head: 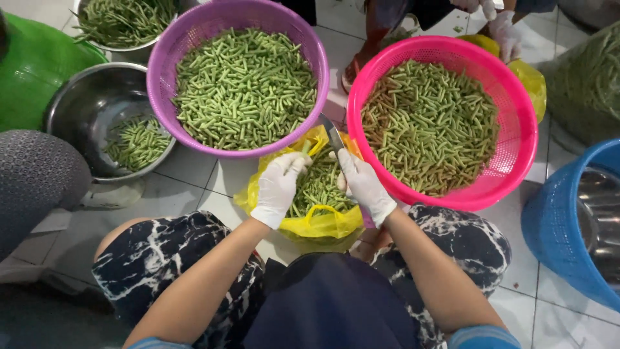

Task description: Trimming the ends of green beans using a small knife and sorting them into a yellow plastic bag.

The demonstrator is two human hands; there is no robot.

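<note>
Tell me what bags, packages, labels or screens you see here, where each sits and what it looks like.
Yellow plastic bag: floor, under both hands, crumpled, open, holding cut green beans.
Second yellow bag: behind the pink basket, bunched.
Clear bag of long beans: far right edge.
No labels, signs or screens show.

Pale square floor tiles (194,174) with dark grout, evenly lit.
</note>
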